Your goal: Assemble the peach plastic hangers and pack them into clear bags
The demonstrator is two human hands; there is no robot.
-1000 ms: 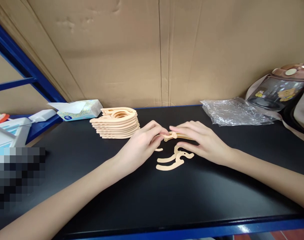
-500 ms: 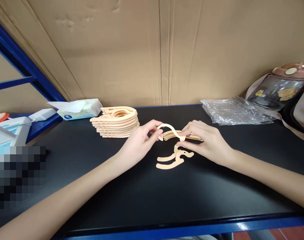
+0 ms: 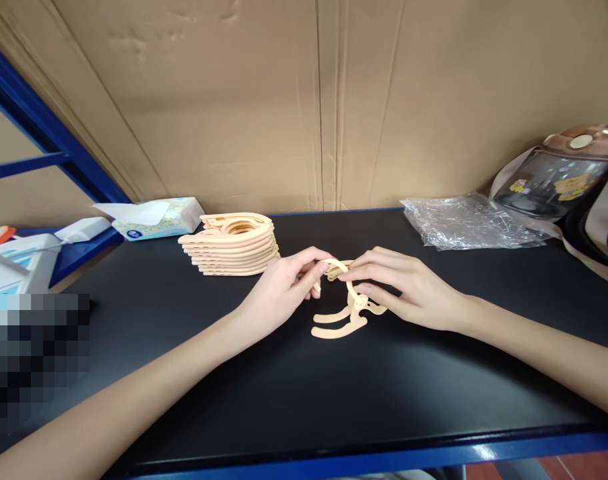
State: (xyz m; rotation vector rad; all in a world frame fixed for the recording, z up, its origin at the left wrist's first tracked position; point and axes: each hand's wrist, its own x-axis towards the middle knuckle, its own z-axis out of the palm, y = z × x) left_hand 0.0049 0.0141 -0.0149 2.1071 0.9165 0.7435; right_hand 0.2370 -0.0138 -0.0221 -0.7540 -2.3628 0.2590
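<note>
Black tabletop (image 3: 294, 393) — cardboard backdrop (image 3: 294, 100)

- Probably a small workshop or packing station: a black worktop (image 3: 284, 400) on a blue metal rack (image 3: 44, 127).
- Cardboard sheets (image 3: 284, 100) line the back.
- Identical plastic hangers (image 3: 231, 243) sit stacked.
</note>
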